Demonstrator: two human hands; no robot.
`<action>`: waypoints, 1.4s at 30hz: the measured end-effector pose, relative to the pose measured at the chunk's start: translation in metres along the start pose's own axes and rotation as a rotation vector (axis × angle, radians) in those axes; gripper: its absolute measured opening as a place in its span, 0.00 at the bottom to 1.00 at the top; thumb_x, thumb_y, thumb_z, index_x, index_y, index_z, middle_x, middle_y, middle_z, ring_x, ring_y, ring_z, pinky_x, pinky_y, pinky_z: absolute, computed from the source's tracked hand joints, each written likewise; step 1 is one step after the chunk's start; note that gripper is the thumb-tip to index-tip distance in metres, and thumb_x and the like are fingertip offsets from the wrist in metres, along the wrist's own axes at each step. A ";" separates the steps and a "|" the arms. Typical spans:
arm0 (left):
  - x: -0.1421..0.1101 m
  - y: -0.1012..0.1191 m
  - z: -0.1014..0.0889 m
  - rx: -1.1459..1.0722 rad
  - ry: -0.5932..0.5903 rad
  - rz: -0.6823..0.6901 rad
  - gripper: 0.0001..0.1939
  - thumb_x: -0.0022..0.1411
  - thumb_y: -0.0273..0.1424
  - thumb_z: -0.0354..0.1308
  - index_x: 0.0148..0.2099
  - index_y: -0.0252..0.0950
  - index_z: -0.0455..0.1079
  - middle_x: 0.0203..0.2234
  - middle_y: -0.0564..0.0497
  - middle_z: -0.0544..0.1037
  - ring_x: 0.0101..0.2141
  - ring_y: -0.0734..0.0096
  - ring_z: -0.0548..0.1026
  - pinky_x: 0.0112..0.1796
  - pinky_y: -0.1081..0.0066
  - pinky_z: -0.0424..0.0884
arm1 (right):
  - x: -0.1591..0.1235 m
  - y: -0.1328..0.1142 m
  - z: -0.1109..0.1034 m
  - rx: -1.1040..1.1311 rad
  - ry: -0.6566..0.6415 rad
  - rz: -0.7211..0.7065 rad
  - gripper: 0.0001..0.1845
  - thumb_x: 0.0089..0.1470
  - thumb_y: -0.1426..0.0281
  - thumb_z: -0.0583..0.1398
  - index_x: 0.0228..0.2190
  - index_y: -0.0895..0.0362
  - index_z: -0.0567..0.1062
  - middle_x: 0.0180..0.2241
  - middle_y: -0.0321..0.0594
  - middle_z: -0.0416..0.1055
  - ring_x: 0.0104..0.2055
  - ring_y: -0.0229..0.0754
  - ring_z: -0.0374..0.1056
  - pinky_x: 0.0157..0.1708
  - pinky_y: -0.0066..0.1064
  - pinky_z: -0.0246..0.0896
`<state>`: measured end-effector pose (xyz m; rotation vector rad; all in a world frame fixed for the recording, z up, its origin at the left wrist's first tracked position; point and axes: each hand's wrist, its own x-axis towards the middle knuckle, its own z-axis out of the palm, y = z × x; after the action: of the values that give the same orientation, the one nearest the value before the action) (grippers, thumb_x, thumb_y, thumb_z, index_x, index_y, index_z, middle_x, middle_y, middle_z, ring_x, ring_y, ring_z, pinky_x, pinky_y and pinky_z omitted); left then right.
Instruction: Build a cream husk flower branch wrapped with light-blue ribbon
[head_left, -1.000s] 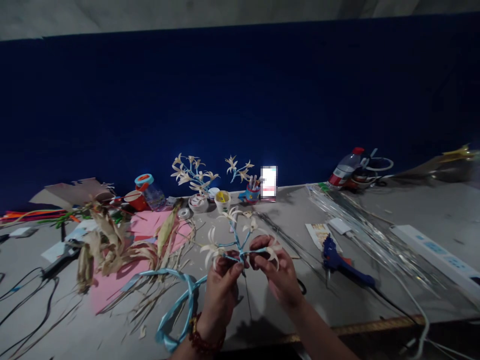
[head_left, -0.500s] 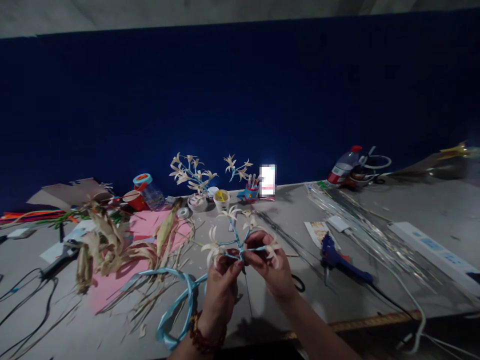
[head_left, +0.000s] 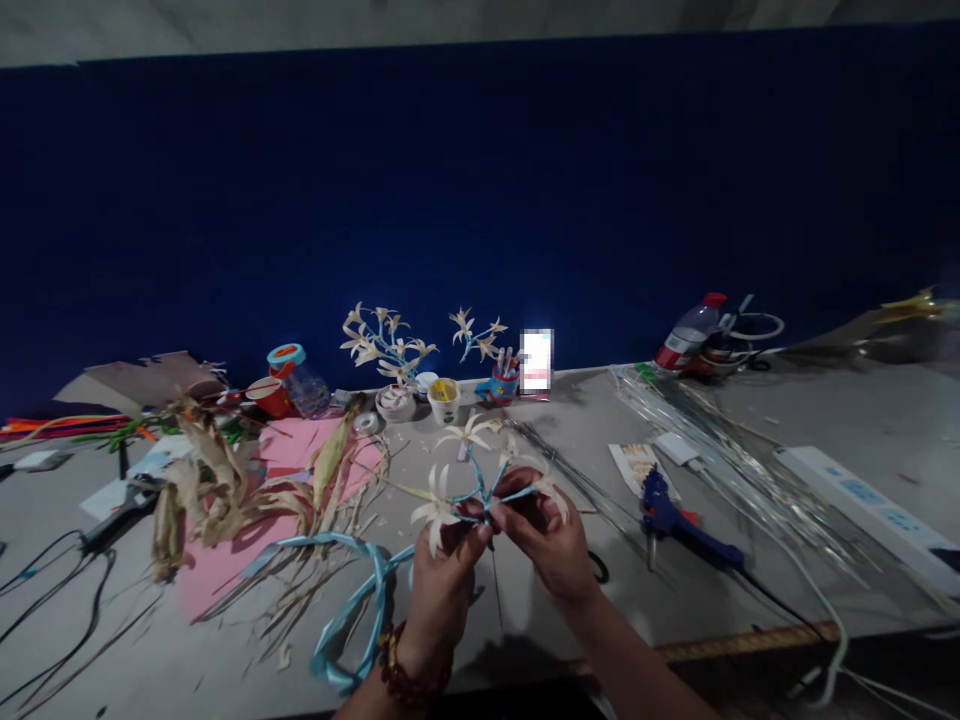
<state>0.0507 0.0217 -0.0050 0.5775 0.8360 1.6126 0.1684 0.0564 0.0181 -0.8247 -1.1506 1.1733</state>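
A small branching flower sprig (head_left: 480,470), with cream husk petals on stems wrapped in light blue ribbon, is held up over the grey table (head_left: 750,580). My left hand (head_left: 442,590) pinches the sprig where the stems meet, fingers closed. My right hand (head_left: 551,545) is closed on the right branch near a flower. A thin wire stem (head_left: 495,590) hangs down from the joint between the hands. Loose blue ribbon (head_left: 352,610) trails from the sprig and loops on the table at lower left.
Dried corn husks (head_left: 217,490) lie on pink paper (head_left: 292,450) to the left. A blue glue gun (head_left: 675,530) with its cord lies to the right, beside a bundle of wires (head_left: 720,450). Finished flower sprigs in cups (head_left: 390,350), a jar (head_left: 296,380) and a bottle (head_left: 686,335) stand along the back.
The sprig has been turned slightly; its left flower now points lower and its top flower has shifted right. Both hands keep their grip at the joint.
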 end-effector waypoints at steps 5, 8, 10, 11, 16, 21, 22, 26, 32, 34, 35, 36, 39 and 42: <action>-0.002 -0.001 -0.002 0.016 0.012 0.006 0.11 0.48 0.31 0.75 0.35 0.36 0.78 0.32 0.50 0.81 0.37 0.67 0.78 0.43 0.70 0.72 | -0.001 -0.001 0.001 -0.029 0.012 -0.044 0.08 0.48 0.68 0.70 0.30 0.55 0.77 0.27 0.37 0.75 0.29 0.39 0.72 0.30 0.26 0.70; -0.002 -0.001 -0.001 0.015 -0.002 0.010 0.10 0.49 0.30 0.74 0.34 0.36 0.78 0.32 0.51 0.81 0.38 0.67 0.78 0.45 0.70 0.71 | -0.002 -0.001 0.002 -0.032 0.028 -0.062 0.08 0.47 0.69 0.71 0.30 0.55 0.77 0.27 0.37 0.75 0.28 0.38 0.72 0.29 0.26 0.70; -0.002 0.000 -0.001 0.016 -0.003 0.016 0.11 0.49 0.30 0.74 0.34 0.36 0.78 0.32 0.51 0.81 0.38 0.66 0.78 0.45 0.69 0.71 | -0.003 -0.001 0.002 -0.032 0.026 -0.059 0.08 0.47 0.69 0.71 0.30 0.55 0.77 0.28 0.37 0.75 0.29 0.38 0.72 0.29 0.26 0.69; -0.002 0.000 -0.001 0.021 -0.002 0.016 0.11 0.49 0.30 0.74 0.34 0.36 0.78 0.32 0.50 0.81 0.38 0.66 0.78 0.45 0.69 0.71 | -0.003 0.000 0.001 -0.030 0.020 -0.052 0.08 0.48 0.68 0.71 0.30 0.55 0.78 0.28 0.37 0.75 0.29 0.38 0.72 0.30 0.26 0.69; -0.002 0.002 0.000 0.056 -0.008 -0.001 0.11 0.49 0.31 0.74 0.34 0.35 0.77 0.32 0.49 0.81 0.37 0.65 0.78 0.45 0.68 0.71 | -0.004 0.004 -0.001 0.020 0.011 0.000 0.11 0.47 0.65 0.72 0.32 0.55 0.79 0.30 0.38 0.77 0.32 0.40 0.74 0.34 0.28 0.71; -0.002 0.003 0.003 0.032 -0.018 -0.002 0.12 0.48 0.32 0.74 0.34 0.36 0.77 0.32 0.49 0.81 0.38 0.63 0.78 0.45 0.67 0.72 | -0.003 0.002 0.000 0.027 -0.005 -0.016 0.10 0.48 0.63 0.71 0.30 0.55 0.79 0.29 0.39 0.77 0.33 0.43 0.74 0.35 0.32 0.72; -0.002 0.003 0.003 0.027 -0.020 0.000 0.12 0.48 0.32 0.74 0.34 0.36 0.77 0.32 0.50 0.81 0.38 0.64 0.78 0.45 0.67 0.72 | -0.002 0.001 0.001 0.025 -0.011 -0.034 0.10 0.49 0.64 0.71 0.29 0.55 0.79 0.29 0.39 0.76 0.32 0.42 0.74 0.35 0.31 0.72; -0.003 0.002 0.004 0.018 -0.014 0.002 0.12 0.47 0.32 0.75 0.34 0.36 0.77 0.31 0.50 0.80 0.37 0.65 0.78 0.44 0.68 0.72 | -0.001 -0.002 0.004 0.033 -0.022 -0.074 0.08 0.50 0.67 0.70 0.28 0.55 0.77 0.27 0.38 0.74 0.31 0.41 0.72 0.33 0.30 0.70; -0.002 0.003 0.006 -0.032 -0.004 -0.022 0.15 0.45 0.34 0.76 0.35 0.37 0.78 0.31 0.50 0.81 0.37 0.66 0.78 0.44 0.69 0.73 | -0.002 0.004 0.003 0.074 0.009 -0.053 0.09 0.47 0.69 0.71 0.28 0.55 0.76 0.28 0.36 0.73 0.30 0.39 0.71 0.32 0.28 0.70; -0.002 0.002 0.006 -0.061 0.027 -0.036 0.15 0.43 0.35 0.77 0.33 0.37 0.79 0.30 0.50 0.81 0.35 0.66 0.79 0.43 0.69 0.74 | -0.003 0.006 0.001 0.082 -0.017 -0.067 0.08 0.49 0.68 0.70 0.29 0.55 0.77 0.29 0.36 0.73 0.32 0.39 0.72 0.34 0.29 0.70; -0.001 0.002 0.006 -0.069 0.045 -0.040 0.16 0.42 0.35 0.78 0.32 0.36 0.79 0.30 0.50 0.81 0.35 0.67 0.79 0.42 0.69 0.74 | -0.003 0.006 0.001 0.079 -0.030 -0.079 0.07 0.51 0.67 0.70 0.30 0.54 0.77 0.30 0.37 0.74 0.32 0.40 0.73 0.35 0.29 0.71; 0.000 0.001 0.006 -0.073 0.058 -0.043 0.16 0.41 0.36 0.78 0.32 0.36 0.79 0.30 0.50 0.81 0.35 0.66 0.79 0.42 0.70 0.74 | -0.003 0.005 0.000 0.071 -0.036 -0.092 0.07 0.51 0.67 0.70 0.31 0.54 0.77 0.30 0.37 0.74 0.33 0.40 0.73 0.36 0.30 0.71; 0.003 -0.002 0.005 -0.071 0.092 -0.058 0.17 0.40 0.35 0.78 0.33 0.36 0.79 0.30 0.50 0.82 0.36 0.67 0.79 0.43 0.70 0.73 | -0.004 0.003 0.000 0.031 -0.030 -0.109 0.07 0.51 0.67 0.69 0.31 0.54 0.77 0.30 0.37 0.75 0.33 0.41 0.74 0.36 0.31 0.72; 0.004 -0.004 0.006 -0.085 0.123 -0.079 0.18 0.38 0.35 0.79 0.33 0.36 0.78 0.30 0.52 0.82 0.36 0.68 0.79 0.43 0.71 0.73 | -0.005 0.002 0.001 -0.018 -0.033 -0.110 0.08 0.51 0.66 0.69 0.31 0.54 0.76 0.29 0.38 0.76 0.31 0.42 0.75 0.36 0.32 0.73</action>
<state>0.0563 0.0272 -0.0046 0.3831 0.8658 1.6154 0.1670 0.0521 0.0149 -0.7485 -1.2201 1.0912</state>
